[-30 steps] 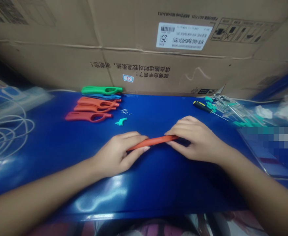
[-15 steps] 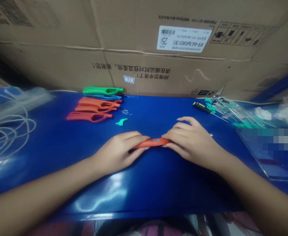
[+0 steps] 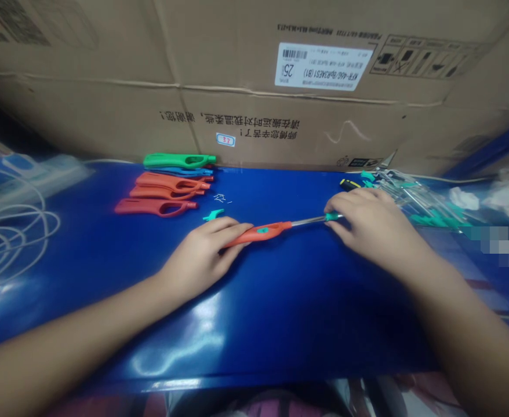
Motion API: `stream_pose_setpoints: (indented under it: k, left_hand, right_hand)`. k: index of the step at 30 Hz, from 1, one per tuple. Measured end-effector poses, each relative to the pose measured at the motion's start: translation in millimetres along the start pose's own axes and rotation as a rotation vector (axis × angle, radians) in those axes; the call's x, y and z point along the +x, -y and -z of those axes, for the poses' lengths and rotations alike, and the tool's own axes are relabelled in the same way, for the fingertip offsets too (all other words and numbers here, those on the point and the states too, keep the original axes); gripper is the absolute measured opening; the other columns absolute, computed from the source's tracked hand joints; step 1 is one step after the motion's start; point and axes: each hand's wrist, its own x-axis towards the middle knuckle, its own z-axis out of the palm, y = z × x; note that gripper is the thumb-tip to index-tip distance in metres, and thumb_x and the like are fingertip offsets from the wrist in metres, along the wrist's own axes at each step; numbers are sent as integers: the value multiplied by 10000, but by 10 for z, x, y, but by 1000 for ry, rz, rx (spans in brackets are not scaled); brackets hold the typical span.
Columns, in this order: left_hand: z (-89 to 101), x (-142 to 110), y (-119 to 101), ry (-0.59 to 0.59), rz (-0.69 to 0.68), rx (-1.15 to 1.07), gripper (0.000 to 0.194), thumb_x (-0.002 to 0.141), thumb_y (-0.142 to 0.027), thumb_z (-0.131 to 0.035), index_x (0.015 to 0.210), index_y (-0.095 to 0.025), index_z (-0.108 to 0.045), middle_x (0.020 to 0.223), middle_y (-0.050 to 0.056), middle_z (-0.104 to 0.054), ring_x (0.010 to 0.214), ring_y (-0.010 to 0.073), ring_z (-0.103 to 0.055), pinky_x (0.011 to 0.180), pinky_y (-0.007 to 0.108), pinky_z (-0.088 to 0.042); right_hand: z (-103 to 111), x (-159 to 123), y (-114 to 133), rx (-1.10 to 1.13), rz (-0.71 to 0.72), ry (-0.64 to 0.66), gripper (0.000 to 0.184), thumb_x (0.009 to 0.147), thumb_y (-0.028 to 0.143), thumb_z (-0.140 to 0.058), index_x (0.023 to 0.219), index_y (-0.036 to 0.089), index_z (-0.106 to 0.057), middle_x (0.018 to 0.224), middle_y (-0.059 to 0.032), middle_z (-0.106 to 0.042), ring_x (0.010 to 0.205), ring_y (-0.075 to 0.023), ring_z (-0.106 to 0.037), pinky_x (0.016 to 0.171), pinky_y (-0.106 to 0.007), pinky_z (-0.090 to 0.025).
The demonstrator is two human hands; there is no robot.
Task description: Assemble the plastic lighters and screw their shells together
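Observation:
My left hand is closed around the rear of an orange lighter handle, which has a small teal piece set in it and points right. From the handle's front end runs a thin metal tube. At the tube's far end, my right hand pinches a green tip; the fingers partly hide it. Just beyond my left hand lies a loose teal trigger piece. Whether the tube is fixed in the handle or only touching it, I cannot tell.
Several lighter handles in red, orange and green lie at the back left, near tiny white pins. Metal tubes and a screwdriver are at the back right. Coiled cable lies left; a cardboard box stands behind.
My right hand has moved from the handle's front end up and to the right. The metal tube with its green tip now shows between it and the handle, which has tilted slightly.

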Motion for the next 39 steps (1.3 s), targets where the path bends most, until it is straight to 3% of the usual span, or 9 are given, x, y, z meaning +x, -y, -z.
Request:
stream_pose_setpoints:
  k: [5,15,22,26,31,34,39]
  left_hand:
    - [2,7,2,6,-25,4,298,984,-183,-561,1265,-141,-652,1128,94,-692,973,187,-681,864,280,-538]
    - [-50,-28,-31,65,-71,-40,281,988,-186,-558,1249,-132,-646,1112,94,-687,983,184,-668,876,279,-532]
    - [-35,-20,-55,107,-10,-81,266,998,-226,-549,1234,-157,-649,1087,80,-685,940,174,-659,842,275,-514]
    - [-3,6,-102,130,59,-175,172,979,-268,-589,1039,-152,-701,887,36,-677,763,135,-607,717,247,-474]
    - [17,34,-156,137,158,-278,197,936,-295,-639,817,-148,-693,706,-8,-629,603,100,-526,579,222,-400]
    - [18,37,-158,133,161,-310,175,927,-292,-644,846,-150,-708,704,-5,-636,599,103,-525,568,221,-400]
    - [28,-1,-121,173,56,-247,185,962,-283,-598,997,-146,-716,787,30,-657,674,130,-559,633,248,-442]
  right_hand:
    - [8,19,2,93,137,-60,56,918,210,-596,920,196,-650,980,-61,-732,985,-266,-642,1036,-477,-354]
    - [-134,25,374,319,357,-92,139,998,249,-539,1023,168,-649,1041,-62,-717,984,-216,-632,981,-398,-384]
    - [-156,30,339,348,325,-86,176,998,308,-558,1059,180,-662,1001,-46,-727,950,-212,-639,939,-395,-407]
    - [-160,40,315,334,393,-124,199,1016,274,-520,1068,162,-675,980,-54,-738,904,-198,-649,947,-403,-418]
    - [-166,36,325,373,509,-211,185,999,222,-531,1045,127,-683,950,-89,-746,852,-199,-647,876,-389,-463]
    - [-160,24,340,362,530,-238,191,995,204,-515,1040,120,-681,923,-112,-740,836,-210,-641,831,-383,-474]
    - [-164,2,383,317,533,-172,247,1017,199,-436,986,120,-668,851,-113,-707,775,-210,-598,769,-376,-466]
